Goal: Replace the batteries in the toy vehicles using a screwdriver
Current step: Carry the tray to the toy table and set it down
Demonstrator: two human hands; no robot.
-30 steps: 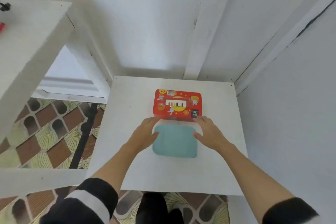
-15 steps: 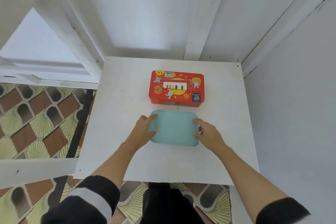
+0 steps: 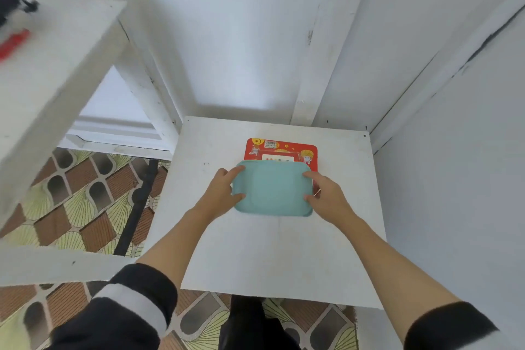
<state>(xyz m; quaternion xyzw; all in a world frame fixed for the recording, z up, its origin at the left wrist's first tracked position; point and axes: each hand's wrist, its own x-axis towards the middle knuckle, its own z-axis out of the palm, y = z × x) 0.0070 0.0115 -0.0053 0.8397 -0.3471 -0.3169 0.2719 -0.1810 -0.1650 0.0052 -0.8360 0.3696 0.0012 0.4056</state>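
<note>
- No toy vehicle shows plainly, and no battery at all; the nearest candidates are a blurred dark object [image 3: 11, 6] and a blurred red object [image 3: 14, 40] on the upper shelf [image 3: 65, 65], up and far to the left of the red tin, which may be a toy and a screwdriver, though the smear is too heavy to say.
- Judged from that, the task proper is not yet begun: no cover is unscrewed and no cell is out or in.
- What is in hand is a teal tray [image 3: 272, 187], lifted over the near half of the red tin [image 3: 281, 148] and hiding its front part; whether it touches the tin I cannot tell.
- The left hand [image 3: 220, 193] grips the tray's left edge, thumb and forefinger curled onto it.
- The right hand [image 3: 326, 196] grips the right edge in the same way, fingers curled round the rim.
- The red tin lies flat on the white table [image 3: 255, 258], towards its far edge, close to the wall [image 3: 241, 51] behind.
- My reading is that this is still the gathering of supplies, the tin perhaps holding tools or cells.
- Left to do: fetch a vehicle, unscrew its cover, swap the cells, close it, and repeat for the others.
</note>
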